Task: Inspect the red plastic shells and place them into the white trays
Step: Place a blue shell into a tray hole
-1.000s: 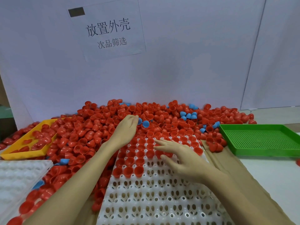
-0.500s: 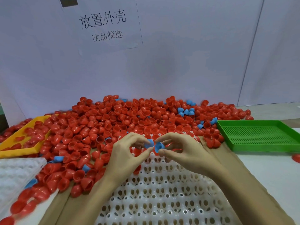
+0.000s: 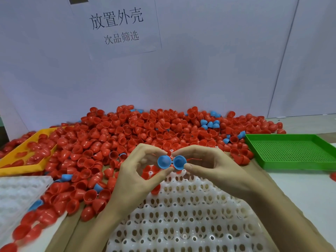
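On the worktop's left side, a yellow tray (image 3: 27,167) and a white tray (image 3: 20,190) are sitting beside the heap of red shells (image 3: 112,140). At centre, the left hand (image 3: 135,176) is pinching one blue shell (image 3: 164,161) and the right hand (image 3: 211,169) is pinching another blue shell (image 3: 179,162) above the white holed tray (image 3: 181,215). Farther right, a green tray (image 3: 292,151) is lying flat.

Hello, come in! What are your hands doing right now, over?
Left hand pinches a blue shell; right hand pinches another blue shell. Both held over the white tray. Red shells heaped behind. Nothing in the way.
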Action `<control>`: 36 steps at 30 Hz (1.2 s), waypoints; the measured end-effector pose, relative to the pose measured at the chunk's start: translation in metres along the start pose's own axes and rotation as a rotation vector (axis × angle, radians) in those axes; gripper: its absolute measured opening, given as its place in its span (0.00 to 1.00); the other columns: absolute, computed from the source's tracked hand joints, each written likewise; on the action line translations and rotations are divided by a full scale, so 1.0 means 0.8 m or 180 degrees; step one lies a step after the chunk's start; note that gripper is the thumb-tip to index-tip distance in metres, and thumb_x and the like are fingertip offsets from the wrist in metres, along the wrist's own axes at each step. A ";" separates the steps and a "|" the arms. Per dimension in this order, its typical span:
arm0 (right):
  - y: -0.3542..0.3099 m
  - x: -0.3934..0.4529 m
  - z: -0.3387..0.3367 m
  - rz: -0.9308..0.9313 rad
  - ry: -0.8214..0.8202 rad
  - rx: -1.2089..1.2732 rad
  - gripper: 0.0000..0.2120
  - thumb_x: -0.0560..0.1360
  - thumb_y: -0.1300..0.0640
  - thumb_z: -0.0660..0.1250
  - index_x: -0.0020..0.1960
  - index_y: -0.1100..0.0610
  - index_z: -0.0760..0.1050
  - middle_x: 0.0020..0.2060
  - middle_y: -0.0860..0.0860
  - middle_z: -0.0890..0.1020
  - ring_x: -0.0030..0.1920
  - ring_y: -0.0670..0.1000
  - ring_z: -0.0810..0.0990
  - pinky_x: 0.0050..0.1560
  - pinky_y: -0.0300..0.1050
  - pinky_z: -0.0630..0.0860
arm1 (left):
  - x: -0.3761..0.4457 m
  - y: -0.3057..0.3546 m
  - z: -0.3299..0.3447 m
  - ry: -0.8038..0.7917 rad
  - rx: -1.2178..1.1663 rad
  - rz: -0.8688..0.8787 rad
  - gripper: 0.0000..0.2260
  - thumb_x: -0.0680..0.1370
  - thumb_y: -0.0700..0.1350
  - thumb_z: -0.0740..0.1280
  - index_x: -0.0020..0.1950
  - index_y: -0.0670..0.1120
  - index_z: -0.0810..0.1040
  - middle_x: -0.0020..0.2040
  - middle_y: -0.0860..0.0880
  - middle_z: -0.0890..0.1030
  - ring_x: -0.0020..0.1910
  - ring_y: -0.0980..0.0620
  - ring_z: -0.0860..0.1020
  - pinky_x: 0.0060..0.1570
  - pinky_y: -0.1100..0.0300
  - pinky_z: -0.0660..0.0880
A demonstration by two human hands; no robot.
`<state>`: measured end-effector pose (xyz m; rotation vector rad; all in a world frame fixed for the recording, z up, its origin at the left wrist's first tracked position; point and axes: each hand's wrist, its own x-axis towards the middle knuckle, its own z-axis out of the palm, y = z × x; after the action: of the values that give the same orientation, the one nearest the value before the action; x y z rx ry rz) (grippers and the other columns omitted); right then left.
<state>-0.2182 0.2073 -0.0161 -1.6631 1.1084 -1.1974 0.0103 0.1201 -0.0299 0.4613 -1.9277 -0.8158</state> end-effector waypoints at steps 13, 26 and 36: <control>0.008 0.005 0.020 0.0036 0.0233 0.0036 0.14 0.76 0.57 0.78 0.60 0.53 0.83 0.54 0.53 0.87 0.53 0.55 0.87 0.54 0.46 0.84 | -0.001 -0.005 0.007 -0.0382 -0.0069 -0.0701 0.07 0.78 0.52 0.72 0.50 0.52 0.87 0.55 0.56 0.85 0.59 0.53 0.83 0.56 0.62 0.79; 0.012 0.005 0.004 0.0155 0.0776 0.0375 0.11 0.85 0.62 0.64 0.60 0.56 0.84 0.51 0.57 0.86 0.51 0.56 0.86 0.53 0.49 0.84 | 0.005 -0.018 -0.008 -0.0327 -0.0812 -0.0944 0.10 0.77 0.44 0.74 0.56 0.53 0.88 0.58 0.52 0.87 0.61 0.55 0.83 0.59 0.66 0.78; 0.015 0.006 -0.001 0.0247 0.0947 0.0428 0.11 0.85 0.62 0.64 0.57 0.55 0.85 0.48 0.58 0.86 0.45 0.56 0.86 0.45 0.42 0.81 | -0.010 -0.037 -0.002 -0.0923 0.1605 0.0181 0.06 0.79 0.45 0.74 0.54 0.54 0.84 0.66 0.62 0.74 0.70 0.61 0.72 0.68 0.62 0.71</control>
<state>-0.2203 0.1990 -0.0258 -1.3578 1.2300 -1.4680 0.0147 0.1034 -0.0556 0.6080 -2.4140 -0.3633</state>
